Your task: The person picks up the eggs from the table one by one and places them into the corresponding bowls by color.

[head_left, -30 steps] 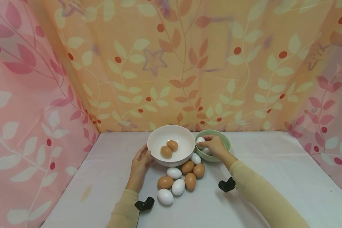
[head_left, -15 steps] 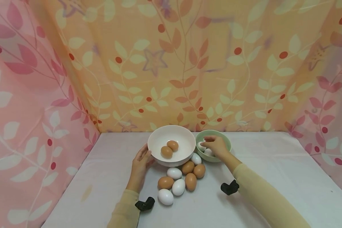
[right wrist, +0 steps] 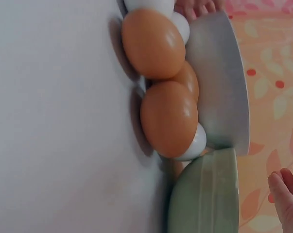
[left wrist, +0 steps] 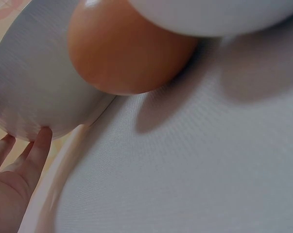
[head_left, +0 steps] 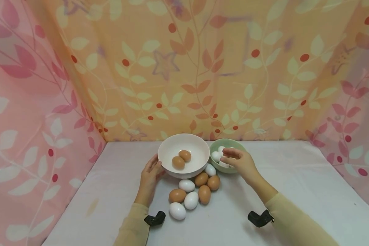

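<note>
You touch the white bowl (head_left: 172, 147) with a relaxed left hand (head_left: 149, 177) — right hand (head_left: 244, 166), fingers parted, above white eggs (head_left: 216, 156) in the green bowl (head_left: 233, 143).

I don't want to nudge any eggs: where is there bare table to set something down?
Bare white tabletop shows right of the round green bowl, beyond the beige right sleeve, and left of the left hand, up to the pink leaf-print cloth. It is crowded in front of the round white bowl, where oval brown and white eggs cluster.
</note>
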Demonstrator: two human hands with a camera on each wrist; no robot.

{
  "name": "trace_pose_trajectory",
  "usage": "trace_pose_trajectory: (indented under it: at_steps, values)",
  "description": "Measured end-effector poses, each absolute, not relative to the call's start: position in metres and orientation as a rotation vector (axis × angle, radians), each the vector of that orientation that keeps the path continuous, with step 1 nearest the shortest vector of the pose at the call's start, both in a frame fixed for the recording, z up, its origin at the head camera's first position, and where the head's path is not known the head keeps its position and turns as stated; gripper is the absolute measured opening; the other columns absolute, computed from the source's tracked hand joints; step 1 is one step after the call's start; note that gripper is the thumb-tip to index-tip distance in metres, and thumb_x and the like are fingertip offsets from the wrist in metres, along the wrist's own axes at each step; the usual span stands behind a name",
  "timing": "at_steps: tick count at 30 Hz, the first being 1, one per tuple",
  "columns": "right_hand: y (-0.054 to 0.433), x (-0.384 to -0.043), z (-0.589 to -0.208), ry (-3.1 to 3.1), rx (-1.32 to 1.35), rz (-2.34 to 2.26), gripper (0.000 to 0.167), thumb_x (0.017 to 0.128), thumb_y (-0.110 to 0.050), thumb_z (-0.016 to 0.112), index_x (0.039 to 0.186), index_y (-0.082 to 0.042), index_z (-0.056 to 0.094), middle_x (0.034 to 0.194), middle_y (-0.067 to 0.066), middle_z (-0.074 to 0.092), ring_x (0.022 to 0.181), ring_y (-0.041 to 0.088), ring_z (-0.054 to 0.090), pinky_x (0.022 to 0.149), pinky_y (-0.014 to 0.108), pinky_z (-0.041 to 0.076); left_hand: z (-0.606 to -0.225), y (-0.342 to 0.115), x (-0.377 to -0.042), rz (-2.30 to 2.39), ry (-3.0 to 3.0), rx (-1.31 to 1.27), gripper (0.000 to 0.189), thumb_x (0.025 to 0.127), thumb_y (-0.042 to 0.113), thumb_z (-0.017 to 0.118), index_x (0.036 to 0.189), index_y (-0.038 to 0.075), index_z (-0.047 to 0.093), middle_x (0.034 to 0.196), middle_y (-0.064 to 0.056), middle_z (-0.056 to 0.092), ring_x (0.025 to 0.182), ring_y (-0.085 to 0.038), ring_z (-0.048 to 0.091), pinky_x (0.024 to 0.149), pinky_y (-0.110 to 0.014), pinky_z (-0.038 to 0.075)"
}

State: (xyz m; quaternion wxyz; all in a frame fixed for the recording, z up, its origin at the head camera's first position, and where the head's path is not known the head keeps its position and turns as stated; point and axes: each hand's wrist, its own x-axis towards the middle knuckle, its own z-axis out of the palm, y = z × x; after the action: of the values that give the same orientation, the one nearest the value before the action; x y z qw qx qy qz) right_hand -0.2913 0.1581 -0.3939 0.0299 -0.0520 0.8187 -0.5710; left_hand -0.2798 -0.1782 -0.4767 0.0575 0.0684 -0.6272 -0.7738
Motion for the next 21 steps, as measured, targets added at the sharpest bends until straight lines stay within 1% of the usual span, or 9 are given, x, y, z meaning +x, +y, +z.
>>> trace_pose_trajectory:
  at_steps: [1, 4, 6, 8, 10, 12, 17, 21]
  values:
    - [0.158, -0.287, -0.394, 2.529, -0.16, -1.764, 0.057, 0.088, -0.027, 0.076, 0.136, -0.003, 0.058, 0.137, 0.02, 0.06, 0.132, 0.028, 0.054, 0.091, 0.009, 0.047, -0.477, -0.178, -0.279, -2.346, -1.902, 0.209, 0.053, 0.102, 0.025, 0.056, 0.152, 0.017, 0.039, 0.159, -0.007, 0.039, 0.138, -0.027, 0.048, 0.101, -0.036, 0.054]
    - [0.158, -0.274, -0.396, 2.53, -0.174, -1.757, 0.056, 0.088, -0.027, 0.077, 0.135, -0.003, 0.059, 0.135, 0.019, 0.062, 0.133, 0.027, 0.053, 0.101, 0.017, 0.045, -0.476, -0.178, -0.279, -2.345, -1.897, 0.221, 0.053, 0.102, 0.025, 0.056, 0.152, 0.017, 0.04, 0.158, -0.006, 0.039, 0.137, -0.026, 0.049, 0.1, -0.035, 0.054]
    - [0.157, -0.267, -0.398, 2.528, -0.185, -1.752, 0.054, 0.088, -0.025, 0.077, 0.134, -0.003, 0.06, 0.134, 0.019, 0.063, 0.133, 0.027, 0.053, 0.102, 0.02, 0.045, -0.477, -0.178, -0.279, -2.348, -1.892, 0.229, 0.052, 0.102, 0.024, 0.056, 0.152, 0.017, 0.041, 0.158, -0.007, 0.04, 0.136, -0.026, 0.049, 0.099, -0.034, 0.054]
    - [0.157, -0.261, -0.401, 2.518, -0.186, -1.758, 0.052, 0.087, -0.023, 0.077, 0.133, -0.003, 0.061, 0.132, 0.019, 0.064, 0.13, 0.027, 0.055, 0.099, 0.018, 0.047, -0.477, -0.178, -0.28, -2.353, -1.889, 0.228, 0.052, 0.102, 0.024, 0.056, 0.152, 0.017, 0.041, 0.158, -0.007, 0.039, 0.137, -0.026, 0.049, 0.099, -0.034, 0.055]
    - [0.157, -0.256, -0.404, 2.498, -0.19, -1.77, 0.053, 0.087, -0.023, 0.078, 0.133, -0.002, 0.061, 0.133, 0.019, 0.064, 0.129, 0.028, 0.057, 0.093, 0.013, 0.048, -0.477, -0.178, -0.28, -2.358, -1.889, 0.224, 0.052, 0.102, 0.024, 0.056, 0.152, 0.017, 0.04, 0.159, -0.007, 0.039, 0.137, -0.026, 0.049, 0.099, -0.034, 0.055]
    - [0.156, -0.251, -0.407, 2.474, -0.195, -1.783, 0.055, 0.086, -0.022, 0.078, 0.133, -0.001, 0.06, 0.133, 0.02, 0.064, 0.127, 0.029, 0.058, 0.089, 0.01, 0.049, -0.477, -0.178, -0.281, -2.356, -1.889, 0.224, 0.052, 0.102, 0.024, 0.056, 0.152, 0.017, 0.041, 0.158, -0.006, 0.039, 0.137, -0.026, 0.049, 0.099, -0.034, 0.055]
    - [0.155, -0.244, -0.414, 2.462, -0.166, -1.767, 0.053, 0.085, -0.021, 0.079, 0.132, -0.001, 0.061, 0.13, 0.019, 0.065, 0.124, 0.028, 0.06, 0.088, 0.011, 0.05, -0.476, -0.177, -0.281, -2.349, -1.891, 0.23, 0.052, 0.102, 0.026, 0.056, 0.152, 0.018, 0.041, 0.158, -0.006, 0.04, 0.136, -0.025, 0.05, 0.097, -0.032, 0.055]
    - [0.154, -0.239, -0.417, 2.477, -0.117, -1.734, 0.05, 0.086, -0.02, 0.078, 0.129, -0.002, 0.063, 0.127, 0.017, 0.067, 0.123, 0.027, 0.061, 0.089, 0.016, 0.052, -0.476, -0.177, -0.281, -2.345, -1.896, 0.231, 0.053, 0.102, 0.026, 0.057, 0.152, 0.018, 0.041, 0.158, -0.006, 0.04, 0.135, -0.026, 0.05, 0.096, -0.031, 0.056]
